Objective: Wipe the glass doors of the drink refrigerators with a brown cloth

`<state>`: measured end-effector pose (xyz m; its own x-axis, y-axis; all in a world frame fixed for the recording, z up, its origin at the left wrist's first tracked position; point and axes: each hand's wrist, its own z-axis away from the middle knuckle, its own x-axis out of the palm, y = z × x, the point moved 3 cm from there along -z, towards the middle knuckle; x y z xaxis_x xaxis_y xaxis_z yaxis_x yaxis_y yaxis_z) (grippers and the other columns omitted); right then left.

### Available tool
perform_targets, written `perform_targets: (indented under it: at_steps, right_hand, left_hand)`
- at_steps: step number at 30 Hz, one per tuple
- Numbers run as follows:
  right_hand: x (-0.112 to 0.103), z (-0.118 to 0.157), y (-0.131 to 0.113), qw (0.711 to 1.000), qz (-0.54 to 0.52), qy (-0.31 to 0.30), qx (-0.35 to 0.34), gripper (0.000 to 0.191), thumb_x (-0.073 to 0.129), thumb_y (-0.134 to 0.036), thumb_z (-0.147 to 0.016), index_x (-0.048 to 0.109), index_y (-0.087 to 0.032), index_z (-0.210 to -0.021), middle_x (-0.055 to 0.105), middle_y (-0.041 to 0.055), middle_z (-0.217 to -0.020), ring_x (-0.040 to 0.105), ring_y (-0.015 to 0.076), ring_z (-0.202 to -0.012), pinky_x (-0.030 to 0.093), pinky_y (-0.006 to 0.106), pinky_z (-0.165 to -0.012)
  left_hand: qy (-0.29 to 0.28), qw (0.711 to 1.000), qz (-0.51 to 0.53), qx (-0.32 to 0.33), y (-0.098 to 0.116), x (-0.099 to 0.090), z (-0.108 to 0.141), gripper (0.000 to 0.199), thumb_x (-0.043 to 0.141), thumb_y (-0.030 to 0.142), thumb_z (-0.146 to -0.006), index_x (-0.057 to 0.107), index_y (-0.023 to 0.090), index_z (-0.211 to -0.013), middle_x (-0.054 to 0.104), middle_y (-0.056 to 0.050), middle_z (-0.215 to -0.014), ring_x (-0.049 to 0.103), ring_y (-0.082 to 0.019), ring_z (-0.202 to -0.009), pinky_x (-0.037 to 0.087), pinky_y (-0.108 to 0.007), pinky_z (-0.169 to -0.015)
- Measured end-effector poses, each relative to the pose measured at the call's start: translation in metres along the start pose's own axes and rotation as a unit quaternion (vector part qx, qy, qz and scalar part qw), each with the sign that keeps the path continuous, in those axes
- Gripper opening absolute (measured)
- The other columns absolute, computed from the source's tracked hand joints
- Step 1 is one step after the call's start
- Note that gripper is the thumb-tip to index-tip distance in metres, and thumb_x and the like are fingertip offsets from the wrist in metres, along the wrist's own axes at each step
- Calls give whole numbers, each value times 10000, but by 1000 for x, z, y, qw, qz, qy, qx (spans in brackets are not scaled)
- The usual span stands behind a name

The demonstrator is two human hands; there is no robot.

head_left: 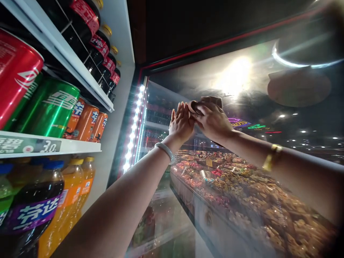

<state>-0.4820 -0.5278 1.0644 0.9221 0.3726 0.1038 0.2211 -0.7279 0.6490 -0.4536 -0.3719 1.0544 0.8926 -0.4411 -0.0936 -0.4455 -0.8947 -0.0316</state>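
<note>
Both arms reach up to a glass door [172,222] with a dark frame. My left hand [181,122], with a pale bangle at the wrist, lies spread against the glass, holding nothing. Right beside it, my right hand [212,120] presses a brown cloth [212,100] to the pane; the cloth shows above and between its fingers. A gold band [272,157] circles the right wrist. The fingertips of the two hands are close together.
At left, fridge shelves [80,147] hold soda cans [48,107], dark bottles [99,43] and orange drinks [72,186]. A bright LED strip [134,125] runs down the door's edge. Heaps of packaged food [242,179] show through the glass.
</note>
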Motion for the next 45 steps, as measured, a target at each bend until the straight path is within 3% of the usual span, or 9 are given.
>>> perform_targets:
  at_steps: [3,7,10,14,21,25,29,37,45]
  right_hand:
    - [-16,26,10,1000,19,-17,-19,388,473,-334,-1045,705,-374,-1354,610,65,-1453,526,392,-1364,530,656,-1057]
    - [-8,-4,25,994,33,-4,104,391,502,-361,-1042,721,-289,-1358,586,117,-1486,471,461,-1385,494,697,-1070]
    - [20,-32,-15,994,-5,6,113,377,476,-300,-1041,759,-269,-1289,610,97,-1464,495,438,-1366,502,710,-1079]
    - [32,-7,-76,997,-46,-48,-33,371,479,-225,-1026,772,-302,-1241,620,50,-1462,499,382,-1400,488,658,-1155]
    - [23,-22,-46,994,-61,-35,78,371,479,-357,-1057,722,-261,-1320,517,75,-1571,382,425,-1481,401,685,-1185]
    - [58,-58,-94,990,-97,-41,91,394,423,-313,-1073,715,-212,-1317,544,55,-1548,370,385,-1499,328,624,-1258]
    - [66,-32,-144,990,-103,-92,-36,347,466,-260,-1042,767,-240,-1213,587,12,-1514,409,350,-1490,337,554,-1291]
    - [45,-31,-92,990,-125,-65,21,406,463,-338,-1086,663,-193,-1408,482,87,-1619,342,365,-1505,300,619,-1263]
    - [49,-40,-90,989,-133,-64,21,490,350,-395,-1116,673,-107,-1348,452,83,-1646,320,338,-1519,271,574,-1237]
  left_hand:
    - [-4,999,5,37,-16,-6,16,711,335,227,-990,208,129,-1683,190,-89,-1776,111,-191,-1656,15,-416,-1362]
    - [-17,1000,-7,5,-40,-18,21,710,315,232,-996,187,144,-1689,179,-71,-1781,84,-187,-1657,19,-418,-1361]
    - [-18,999,-13,-30,-55,-24,23,703,308,238,-1006,176,145,-1690,170,-74,-1783,68,-199,-1657,28,-439,-1361]
    - [-21,999,5,-46,-70,-26,47,680,304,294,-1030,178,220,-1694,185,-47,-1780,95,-212,-1657,50,-479,-1359]
    - [-59,997,-33,-29,-92,-36,73,679,267,277,-1039,153,118,-1689,119,-100,-1788,53,-204,-1658,19,-433,-1357]
    - [-30,997,-30,-57,-110,-46,81,651,249,286,-1053,177,204,-1695,161,-26,-1789,90,-185,-1657,44,-391,-1367]
    - [-26,999,-33,-21,-116,-45,117,688,289,227,-1028,141,206,-1699,161,9,-1792,56,-183,-1659,45,-391,-1374]
    - [-47,997,-41,-48,-131,-44,151,663,228,258,-1032,159,210,-1690,187,-21,-1780,61,-152,-1656,48,-462,-1375]
    - [-61,996,-39,-46,-146,-50,167,631,238,267,-1017,342,239,-1639,386,-21,-1716,123,-129,-1650,69,-433,-1379]
